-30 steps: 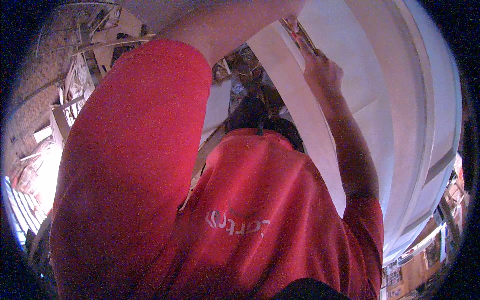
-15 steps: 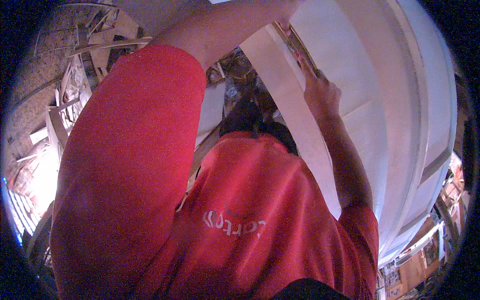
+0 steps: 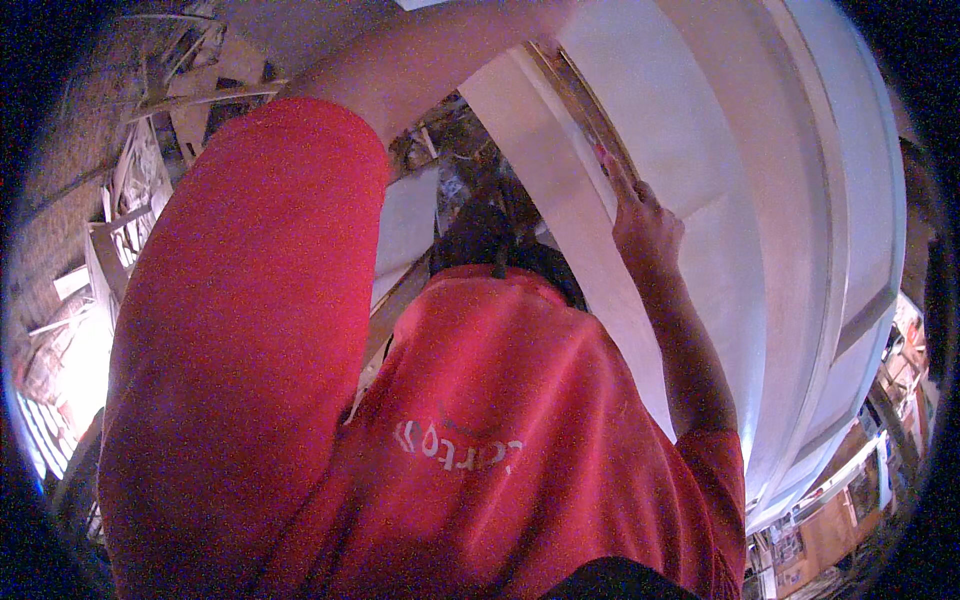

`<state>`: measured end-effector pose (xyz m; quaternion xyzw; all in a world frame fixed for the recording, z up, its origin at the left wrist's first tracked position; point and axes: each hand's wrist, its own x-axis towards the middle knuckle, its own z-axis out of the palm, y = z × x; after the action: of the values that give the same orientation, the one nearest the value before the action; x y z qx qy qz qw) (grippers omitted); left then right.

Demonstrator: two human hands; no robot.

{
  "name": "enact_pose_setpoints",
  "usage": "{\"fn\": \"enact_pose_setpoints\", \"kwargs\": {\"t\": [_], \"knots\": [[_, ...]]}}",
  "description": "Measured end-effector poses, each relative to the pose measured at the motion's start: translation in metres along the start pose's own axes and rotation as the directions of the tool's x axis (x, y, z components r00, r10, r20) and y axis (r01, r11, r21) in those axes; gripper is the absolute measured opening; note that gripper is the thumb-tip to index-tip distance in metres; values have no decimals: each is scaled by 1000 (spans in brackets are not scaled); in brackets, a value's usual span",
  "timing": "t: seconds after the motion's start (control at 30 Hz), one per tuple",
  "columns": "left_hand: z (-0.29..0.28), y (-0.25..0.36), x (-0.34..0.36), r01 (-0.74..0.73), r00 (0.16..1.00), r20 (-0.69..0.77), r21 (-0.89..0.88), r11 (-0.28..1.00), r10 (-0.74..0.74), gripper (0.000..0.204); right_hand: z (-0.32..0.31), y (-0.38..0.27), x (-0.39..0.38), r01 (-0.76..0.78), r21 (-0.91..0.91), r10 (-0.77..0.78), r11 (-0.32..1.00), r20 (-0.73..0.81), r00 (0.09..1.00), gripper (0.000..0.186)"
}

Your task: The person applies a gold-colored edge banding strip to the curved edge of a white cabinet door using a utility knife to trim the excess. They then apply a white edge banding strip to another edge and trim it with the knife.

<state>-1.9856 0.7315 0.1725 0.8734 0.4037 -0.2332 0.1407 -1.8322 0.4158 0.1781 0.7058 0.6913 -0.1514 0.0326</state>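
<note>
Between the 2 hands (image 3: 648, 232) runs a narrow brown strip (image 3: 592, 98).

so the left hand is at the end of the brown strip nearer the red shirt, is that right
Wrong hand: the head view shows the right hand at the end of the brown strip nearer the red shirt.

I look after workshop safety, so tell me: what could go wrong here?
The right hand has its fingers at the narrow brown strip, so a rough edge could perhaps nick them. The left hand, blurred near the strip's upper end, might get pinched if the strip shifts. Loose wood scraps lie jumbled at the left and might trip someone stepping there.
</note>
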Motion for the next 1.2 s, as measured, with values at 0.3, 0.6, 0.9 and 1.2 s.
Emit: {"fn": "enact_pose_setpoints", "kwargs": {"t": [0.3, 0.6, 0.9, 1.2], "knots": [[29, -6, 10, -44, 994, -103, 16, 999, 46, 121, 20, 26, -46, 48, 49, -46, 998, -53, 998, 78], [29, -19, 24, -34, 998, -56, 102, 994, 40, 127, 20, 34, -54, 2, 29, -1, 1000, -17, 1000, 64], [18, -46, 34, -54, 997, -52, 68, 996, 58, 122, 18, 45, -60, -5, 23, 5, 1000, -10, 1000, 66], [21, -54, 49, 19, 999, -41, 143, 990, -13, 117, 27, 62, -81, -2, 23, 1, 1000, 45, 999, 80]]}}
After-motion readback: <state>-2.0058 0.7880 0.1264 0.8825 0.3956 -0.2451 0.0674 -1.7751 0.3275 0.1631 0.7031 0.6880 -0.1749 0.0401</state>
